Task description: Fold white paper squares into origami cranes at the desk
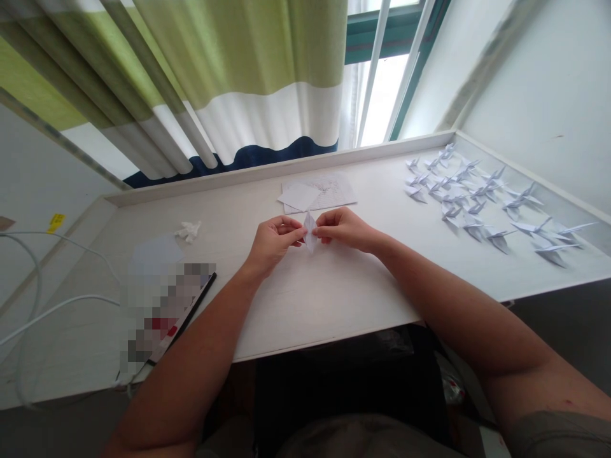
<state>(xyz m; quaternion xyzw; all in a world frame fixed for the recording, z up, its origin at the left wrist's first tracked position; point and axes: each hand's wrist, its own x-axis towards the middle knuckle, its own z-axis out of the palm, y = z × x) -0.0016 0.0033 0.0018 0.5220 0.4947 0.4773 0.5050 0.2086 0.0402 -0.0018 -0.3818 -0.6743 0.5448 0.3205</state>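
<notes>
Between my two hands a small piece of white paper [310, 233], folded into a narrow diamond, stands with its points up and down. My left hand [275, 240] pinches its left side between thumb and fingers. On the opposite side my right hand [344, 228] grips the right edge, fingers curled in. Just beyond the hands lies a printed sheet [337, 191], with a blank white paper square [300, 196] partly on top of it. Many folded paper cranes [472, 226] are grouped on the right part of the white table [324, 305].
At the left lie a crumpled white tissue [188, 231], faint white paper [155, 251] and a blurred-out flat object with a black edge [184, 318]. White cables [62, 308] run across the left side. A raised ledge [286, 166] borders the back, below a curtain [229, 76].
</notes>
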